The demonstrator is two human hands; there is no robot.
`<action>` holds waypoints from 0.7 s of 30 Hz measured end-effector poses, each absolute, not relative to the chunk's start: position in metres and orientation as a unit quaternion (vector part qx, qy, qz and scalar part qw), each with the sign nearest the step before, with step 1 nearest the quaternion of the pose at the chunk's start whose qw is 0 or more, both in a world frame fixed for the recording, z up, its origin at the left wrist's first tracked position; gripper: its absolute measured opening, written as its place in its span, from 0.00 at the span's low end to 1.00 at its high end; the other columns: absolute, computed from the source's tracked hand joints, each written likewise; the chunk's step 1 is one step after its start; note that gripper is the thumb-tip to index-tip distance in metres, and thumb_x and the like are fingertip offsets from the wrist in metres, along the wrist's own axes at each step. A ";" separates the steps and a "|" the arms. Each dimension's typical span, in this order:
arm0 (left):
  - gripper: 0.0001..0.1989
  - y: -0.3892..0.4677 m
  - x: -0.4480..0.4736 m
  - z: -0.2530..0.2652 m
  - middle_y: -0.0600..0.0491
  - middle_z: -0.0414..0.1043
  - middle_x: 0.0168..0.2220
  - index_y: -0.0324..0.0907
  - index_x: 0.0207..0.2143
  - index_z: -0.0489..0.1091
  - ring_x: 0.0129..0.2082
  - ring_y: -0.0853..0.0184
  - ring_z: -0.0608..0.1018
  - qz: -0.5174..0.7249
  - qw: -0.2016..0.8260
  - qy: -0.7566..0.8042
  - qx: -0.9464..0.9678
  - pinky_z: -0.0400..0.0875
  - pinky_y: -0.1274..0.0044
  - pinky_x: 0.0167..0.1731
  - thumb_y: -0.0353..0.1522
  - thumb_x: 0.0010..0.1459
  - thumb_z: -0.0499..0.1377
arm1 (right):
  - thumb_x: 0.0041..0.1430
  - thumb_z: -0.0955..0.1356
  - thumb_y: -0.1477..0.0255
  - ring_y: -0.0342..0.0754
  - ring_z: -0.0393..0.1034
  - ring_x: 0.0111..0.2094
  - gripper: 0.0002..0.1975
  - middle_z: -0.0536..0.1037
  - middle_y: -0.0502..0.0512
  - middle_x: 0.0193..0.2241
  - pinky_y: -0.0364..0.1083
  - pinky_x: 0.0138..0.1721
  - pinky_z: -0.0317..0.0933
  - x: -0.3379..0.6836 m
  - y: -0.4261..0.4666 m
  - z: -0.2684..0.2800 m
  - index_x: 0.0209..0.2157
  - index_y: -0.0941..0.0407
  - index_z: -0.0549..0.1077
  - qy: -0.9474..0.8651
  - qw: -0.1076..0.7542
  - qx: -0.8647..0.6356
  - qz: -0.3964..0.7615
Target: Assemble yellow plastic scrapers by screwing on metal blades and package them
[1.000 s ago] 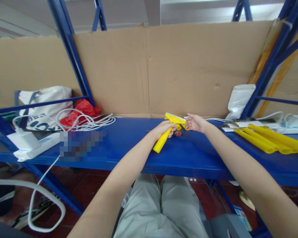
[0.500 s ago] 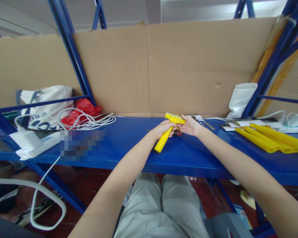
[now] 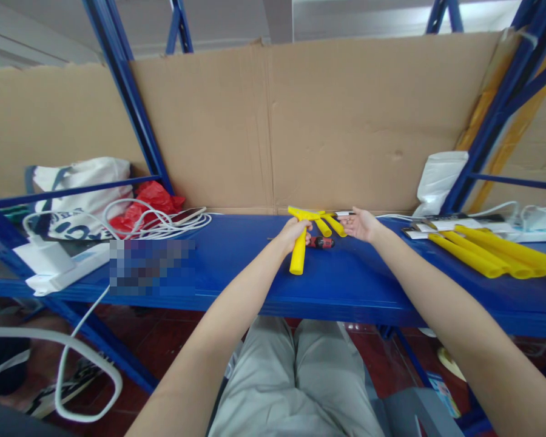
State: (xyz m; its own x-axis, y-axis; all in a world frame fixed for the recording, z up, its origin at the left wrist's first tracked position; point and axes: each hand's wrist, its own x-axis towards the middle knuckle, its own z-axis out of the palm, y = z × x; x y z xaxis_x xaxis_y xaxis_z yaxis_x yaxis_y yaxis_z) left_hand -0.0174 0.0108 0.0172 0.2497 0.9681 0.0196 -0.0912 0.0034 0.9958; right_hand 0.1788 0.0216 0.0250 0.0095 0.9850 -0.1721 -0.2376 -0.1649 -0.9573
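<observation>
Since the earlier frame the left hand (image 3: 292,230) has turned the yellow tool (image 3: 299,250) so its handle now points down toward the near edge instead of slanting left, and the right hand (image 3: 361,223) has let go of the head and drawn back a little to the right. Left fingers are wrapped tight round the top of the handle, just under the flat head, which sits above the blue shelf (image 3: 236,267) at its middle, near the cardboard (image 3: 346,121) back wall. Right hand is palm up, fingers loosely spread, holding nothing; its fingertips lie just beside two short yellow pieces (image 3: 330,225) that fan out from the tool's head. Cannot tell whether those pieces are joined to the head or lying loose. A small red and black part (image 3: 321,243) lies on the shelf just right of the handle, between the hands. More yellow handles (image 3: 482,255) are stacked far right, well apart; white cables (image 3: 164,221) and a bag (image 3: 79,197) sit left. Judgement: to do this well, keep the left grip firm and the head steady, bring the right fingertips in from the side onto one piece at a time, and avoid knocking the small red part off the near edge.
</observation>
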 end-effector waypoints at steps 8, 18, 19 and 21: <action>0.09 0.014 -0.021 0.019 0.60 0.62 0.22 0.39 0.38 0.62 0.13 0.77 0.65 0.498 0.485 0.498 0.518 0.61 0.83 0.15 0.20 0.55 0.51 | 0.67 0.47 0.65 0.44 0.58 0.20 0.22 0.66 0.54 0.21 0.43 0.22 0.58 0.236 0.032 0.010 0.33 0.58 0.64 -0.308 0.557 -0.609 0.473; 0.11 0.014 -0.021 0.017 0.59 0.63 0.23 0.38 0.39 0.62 0.14 0.75 0.67 0.472 0.497 0.505 0.525 0.62 0.82 0.16 0.19 0.54 0.52 | 0.66 0.48 0.63 0.47 0.68 0.26 0.24 0.73 0.65 0.35 0.44 0.27 0.64 0.232 0.033 0.009 0.52 0.62 0.60 -0.302 0.557 -0.589 0.502; 0.11 0.014 -0.021 0.017 0.59 0.63 0.23 0.38 0.38 0.62 0.14 0.75 0.67 0.472 0.496 0.504 0.526 0.62 0.82 0.15 0.19 0.53 0.52 | 0.66 0.47 0.63 0.47 0.69 0.27 0.24 0.73 0.66 0.37 0.44 0.27 0.65 0.233 0.033 0.009 0.53 0.62 0.59 -0.310 0.555 -0.586 0.503; 0.11 0.013 -0.021 0.017 0.58 0.63 0.23 0.38 0.38 0.62 0.14 0.76 0.67 0.471 0.495 0.504 0.528 0.62 0.82 0.15 0.19 0.53 0.52 | 0.66 0.46 0.63 0.48 0.70 0.30 0.25 0.72 0.68 0.40 0.45 0.29 0.66 0.235 0.033 0.009 0.55 0.61 0.58 -0.323 0.553 -0.579 0.505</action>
